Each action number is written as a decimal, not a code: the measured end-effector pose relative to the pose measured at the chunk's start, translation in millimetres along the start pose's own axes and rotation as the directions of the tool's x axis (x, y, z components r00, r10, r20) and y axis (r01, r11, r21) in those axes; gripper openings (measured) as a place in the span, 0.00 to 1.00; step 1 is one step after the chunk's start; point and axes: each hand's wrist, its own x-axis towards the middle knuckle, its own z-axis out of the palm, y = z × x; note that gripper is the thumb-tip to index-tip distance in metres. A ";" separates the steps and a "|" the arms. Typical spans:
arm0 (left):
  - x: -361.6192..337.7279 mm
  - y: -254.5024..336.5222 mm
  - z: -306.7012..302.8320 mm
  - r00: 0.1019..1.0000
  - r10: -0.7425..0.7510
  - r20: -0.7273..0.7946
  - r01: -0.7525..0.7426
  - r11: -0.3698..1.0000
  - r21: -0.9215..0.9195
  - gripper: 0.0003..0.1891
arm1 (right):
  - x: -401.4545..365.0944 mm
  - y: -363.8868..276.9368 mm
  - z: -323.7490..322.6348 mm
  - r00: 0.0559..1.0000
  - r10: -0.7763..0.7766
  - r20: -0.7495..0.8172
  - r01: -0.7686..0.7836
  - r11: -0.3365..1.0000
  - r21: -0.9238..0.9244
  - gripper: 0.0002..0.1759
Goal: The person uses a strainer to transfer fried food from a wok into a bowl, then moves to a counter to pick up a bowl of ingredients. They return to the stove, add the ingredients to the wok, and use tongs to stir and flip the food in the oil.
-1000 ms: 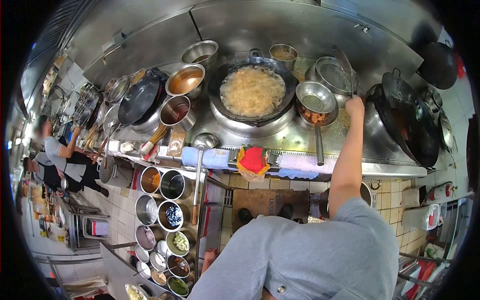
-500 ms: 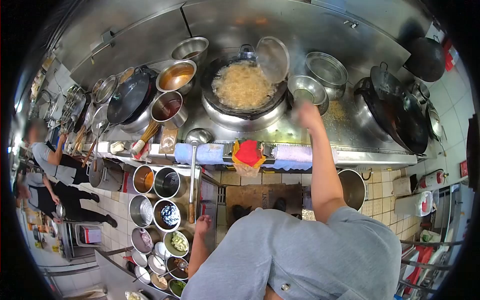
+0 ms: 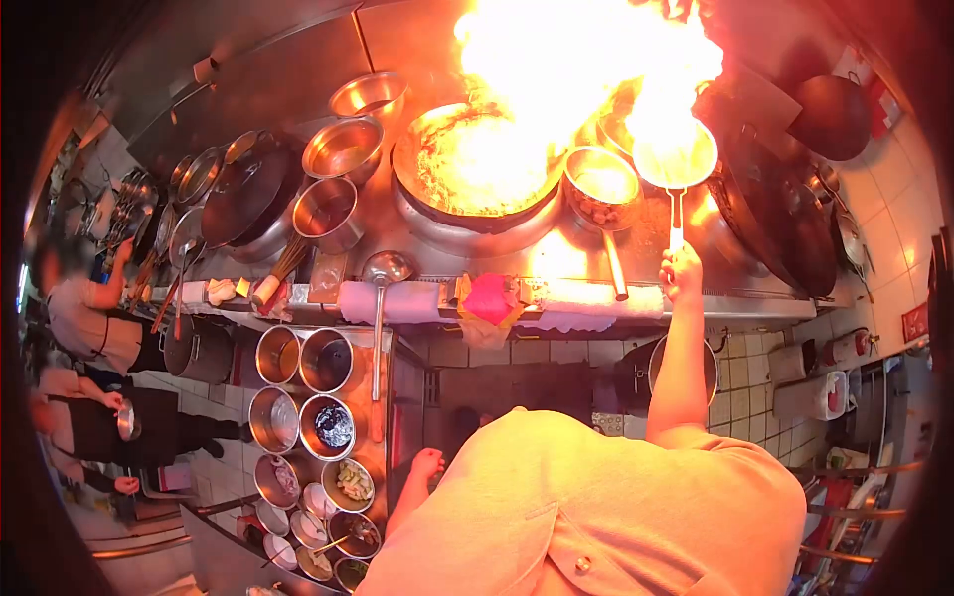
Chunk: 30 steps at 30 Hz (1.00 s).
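Observation:
My right hand (image 3: 681, 272) is closed round the handle of a round, long-handled strainer (image 3: 677, 214), held out over the stove; glare hides its bowl's contents. Tall flames (image 3: 586, 60) rise from the wok (image 3: 417, 189) of bubbling oil and reach the strainer. Between the two sits a second handled pan (image 3: 602, 211), its handle pointing towards me. Low by my body, my left hand (image 3: 427, 464) is curled with nothing visible in it, right of the metal pots of ingredients (image 3: 355, 485).
Metal bowls (image 3: 343, 149) and a dark wok (image 3: 248, 199) stand left on the stove. A ladle (image 3: 386, 268) lies across the front edge, near folded towels (image 3: 393, 301). Another large wok (image 3: 775, 228) is at right. Two people (image 3: 99, 318) stand at far left.
Large flames have flared up over the wok, turning the scene orange. My right hand has moved right with the strainer, which was over the wok's right side. My left hand has shifted slightly right.

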 end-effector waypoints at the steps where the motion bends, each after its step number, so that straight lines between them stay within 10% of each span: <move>1: 7.6 -2.4 0.4 1.000 0.000 -0.004 0.000 1.000 -0.005 0.07 | -2.0 0.6 -2.7 0.999 -0.015 -0.037 0.014 1.000 -0.018 0.08; 10: 95.4 4.1 -16.4 0.996 0.090 -0.019 -0.092 0.991 -0.093 0.10 | 9.4 -4.0 55.9 0.980 -0.048 0.195 0.074 0.988 -0.132 0.10; 12: 156.5 -35.2 -17.0 0.826 0.558 0.081 -0.561 0.797 0.226 0.11 | 14.5 -2.5 80.6 0.977 -0.018 0.213 0.062 0.977 -0.202 0.09; 17: 123.3 -9.0 -8.6 0.967 0.248 -0.051 -0.246 0.969 0.033 0.13 | 46.1 30.6 118.1 0.980 -0.058 0.192 0.148 0.854 -0.498 0.10; 19: 92.7 -1.0 -5.8 0.974 0.215 -0.069 -0.215 0.977 0.012 0.16 | 67.7 53.4 121.3 0.931 -0.244 0.270 0.364 0.588 -0.723 0.08; 26: 23.9 -20.9 5.3 0.972 0.216 -0.092 -0.222 0.973 -0.057 0.14 | 30.5 43.6 136.3 0.924 0.211 0.320 -0.058 0.903 -0.426 0.08; 30: 101.1 -128.4 27.8 0.890 0.454 0.034 -0.412 0.771 0.486 0.14 | 8.5 38.0 143.0 0.982 0.064 0.175 0.034 0.860 -0.508 0.10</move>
